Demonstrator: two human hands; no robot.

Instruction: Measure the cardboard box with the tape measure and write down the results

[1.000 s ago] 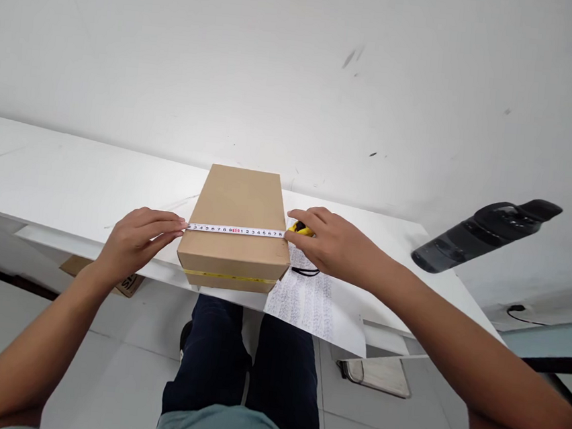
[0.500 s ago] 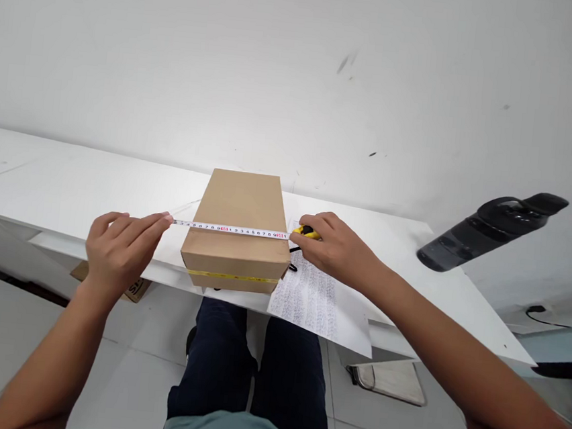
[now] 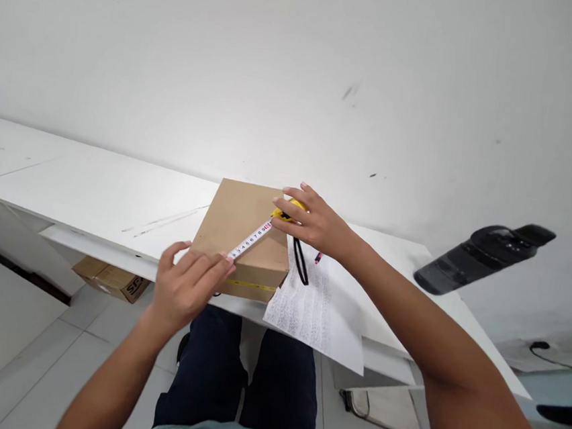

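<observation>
A brown cardboard box (image 3: 237, 220) stands on the white table, a yellow strip running across its near side. Over its top slants a tape measure (image 3: 250, 239), with a short length of white blade showing. My left hand (image 3: 189, 285) pinches the blade's free end by the box's near left edge. In my right hand (image 3: 310, 222) is the yellow and black case, held above the box's right side with the fingers around it. A black wrist strap dangles from the case over a printed sheet of paper (image 3: 307, 307).
A dark water bottle (image 3: 474, 259) stands on the right of the white table (image 3: 101, 186). On the paper lies a small black and pink object (image 3: 318, 257). Below the table are a carton (image 3: 112, 280) at left and a pale flat case (image 3: 388, 412) at right. A wall rises behind.
The blade, earlier stretched level across the box, is now much shorter and slanted. My left hand has come right and nearer; my right hand has moved left and up with the case.
</observation>
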